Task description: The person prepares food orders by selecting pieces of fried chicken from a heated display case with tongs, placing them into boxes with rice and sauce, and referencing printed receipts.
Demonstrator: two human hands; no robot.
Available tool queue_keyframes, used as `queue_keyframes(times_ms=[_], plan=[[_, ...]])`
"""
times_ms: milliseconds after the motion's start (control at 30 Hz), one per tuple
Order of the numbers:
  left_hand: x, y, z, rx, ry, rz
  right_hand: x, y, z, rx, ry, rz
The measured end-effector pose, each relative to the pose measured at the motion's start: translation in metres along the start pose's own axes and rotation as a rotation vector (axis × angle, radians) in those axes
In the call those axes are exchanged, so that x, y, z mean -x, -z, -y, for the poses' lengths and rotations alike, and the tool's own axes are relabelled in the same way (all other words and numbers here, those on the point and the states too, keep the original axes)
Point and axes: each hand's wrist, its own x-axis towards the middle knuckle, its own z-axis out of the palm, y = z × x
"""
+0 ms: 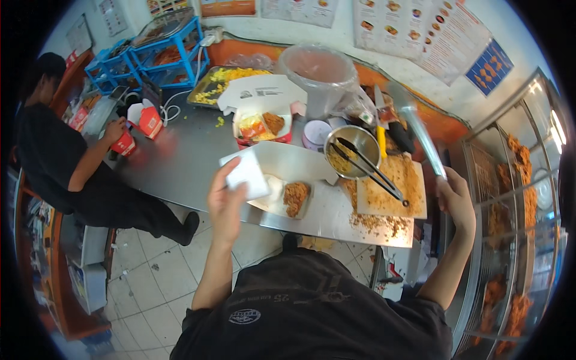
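My left hand (228,189) grips a folded white paper square (248,174) above the near edge of the steel table. Just right of it lies an open takeaway box (288,155), holding a piece of fried chicken (296,198) and a white mound (271,189) that the paper partly covers. On the right, my right hand (454,193) is closed around the handle of a long metal utensil (425,130), raised and blurred. Below and left of that utensil is a crumb-covered cutting board (391,186). Black-tipped tongs (378,177) rest across a steel bowl (346,157).
A second open box (265,135) holds chicken and yellow food. Behind stand a food tray (211,90) and a plastic-lined bucket (315,81). A yellow-handled knife (381,139) is near the wall. A co-worker (63,148) handles red cartons at left; a chicken display cabinet (508,216) borders the right.
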Motion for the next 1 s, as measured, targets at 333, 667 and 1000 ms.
queue_keyframes(times_ms=[333, 667, 1000], plan=[[-0.071, -0.065, 0.008, 0.050, -0.030, 0.258, -0.168, -0.019, -0.189, -0.155, -0.192, -0.338], [-0.099, -0.063, 0.009, -0.026, -0.088, 0.261, -0.269, -0.016, -0.306, 0.496, 0.065, -0.753], [-0.112, -0.038, 0.004, -0.082, -0.056, 0.259, -0.162, -0.073, -0.110, -0.640, 0.034, -0.418]])
